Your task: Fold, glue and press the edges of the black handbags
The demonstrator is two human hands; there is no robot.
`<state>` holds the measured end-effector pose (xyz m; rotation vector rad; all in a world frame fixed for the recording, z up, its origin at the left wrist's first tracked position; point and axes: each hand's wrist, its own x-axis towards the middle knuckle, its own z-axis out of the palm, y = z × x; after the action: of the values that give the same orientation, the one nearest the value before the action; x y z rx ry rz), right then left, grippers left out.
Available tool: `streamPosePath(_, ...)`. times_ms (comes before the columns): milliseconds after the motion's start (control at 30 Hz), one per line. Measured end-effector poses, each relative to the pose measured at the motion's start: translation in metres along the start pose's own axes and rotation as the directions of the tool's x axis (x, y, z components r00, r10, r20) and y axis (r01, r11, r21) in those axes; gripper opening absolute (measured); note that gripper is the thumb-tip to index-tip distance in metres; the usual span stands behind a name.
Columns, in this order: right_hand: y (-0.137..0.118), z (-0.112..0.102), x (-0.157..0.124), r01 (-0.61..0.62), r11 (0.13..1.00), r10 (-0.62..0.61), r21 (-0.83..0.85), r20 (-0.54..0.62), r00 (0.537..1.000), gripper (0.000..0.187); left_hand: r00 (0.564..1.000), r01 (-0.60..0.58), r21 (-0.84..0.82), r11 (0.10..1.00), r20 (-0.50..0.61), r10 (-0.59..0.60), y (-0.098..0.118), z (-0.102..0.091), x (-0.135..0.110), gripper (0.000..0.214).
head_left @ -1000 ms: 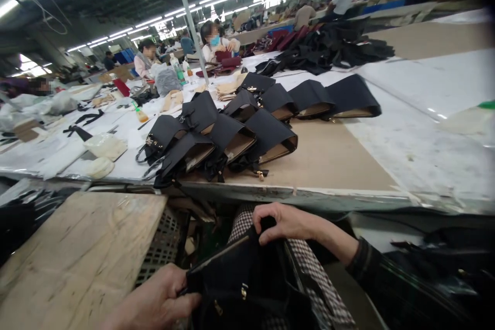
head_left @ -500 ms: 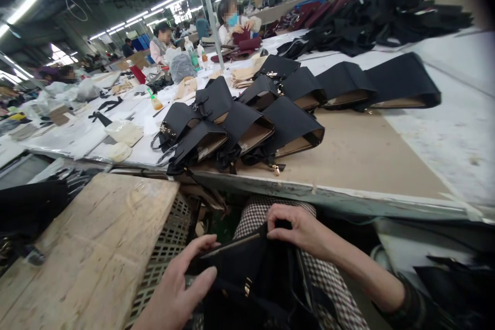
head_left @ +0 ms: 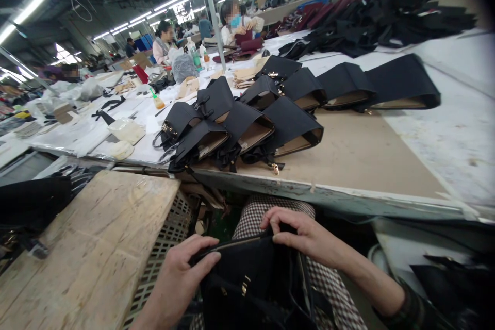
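Observation:
A black handbag (head_left: 251, 283) with small gold fittings rests on my lap over checked trousers. My left hand (head_left: 181, 278) grips its left top corner, fingers curled over the edge. My right hand (head_left: 301, 234) pinches the top rim of the same bag at the middle. In front of me, on the brown worktable (head_left: 356, 160), lie two rows of black handbags (head_left: 247, 124) on their sides, tan linings showing.
A wooden board (head_left: 85, 247) lies over a plastic crate (head_left: 166, 242) at my left. White sheets, pads and black straps cover the table's left part. Heaps of black and maroon material (head_left: 371, 26) lie at the back. Several people sit working at the far side.
The camera view swung left and down a little. My left hand slid up along the bag's corner and closed over its edge. My right hand kept its hold on the rim.

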<state>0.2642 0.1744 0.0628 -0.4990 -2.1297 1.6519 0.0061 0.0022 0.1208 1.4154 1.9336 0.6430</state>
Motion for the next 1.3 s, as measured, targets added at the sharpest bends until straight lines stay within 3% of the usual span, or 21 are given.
streamPosePath(133, -0.008, -0.001, -0.004, 0.029, 0.999, -0.030, 0.031, 0.034, 0.999, 0.015, 0.997, -0.068, 0.110, 0.992, -0.020, 0.070, -0.002, 0.003, -0.001, 0.023)
streamPosePath(333, -0.018, 0.001, -0.008, 0.118, 0.991, -0.116, -0.062, 0.040, 0.992, 0.015, 0.989, -0.131, 0.216, 0.967, -0.043, 0.144, -0.004, 0.007, 0.000, 0.022)
streamPosePath(567, -0.010, 0.013, -0.005, -0.052, 0.995, 0.042, -0.083, -0.114, 0.993, 0.018, 0.977, -0.211, 0.212, 0.954, 0.031, 0.210, -0.006, 0.005, 0.002, 0.025)
streamPosePath(700, -0.005, 0.017, -0.004, -0.075, 0.994, 0.060, -0.081, -0.175, 0.983, 0.016, 0.955, -0.296, 0.202, 0.933, 0.047, 0.293, -0.010, 0.006, 0.006, 0.026)
streamPosePath(967, -0.004, 0.009, -0.013, -0.110, 0.988, 0.089, -0.105, -0.184, 0.979, 0.021, 0.966, -0.258, 0.145, 0.955, 0.073, 0.250, -0.004, 0.008, 0.015, 0.024)
streamPosePath(1100, -0.005, 0.008, -0.018, -0.140, 0.984, 0.115, -0.113, -0.203, 0.972, 0.021, 0.942, -0.335, 0.148, 0.930, 0.082, 0.326, -0.001, 0.008, 0.019, 0.026)
streamPosePath(1300, -0.003, 0.010, -0.024, -0.116, 0.990, 0.095, -0.083, -0.224, 0.970, 0.021, 0.932, -0.360, 0.220, 0.907, 0.051, 0.358, 0.010, 0.011, 0.020, 0.006)
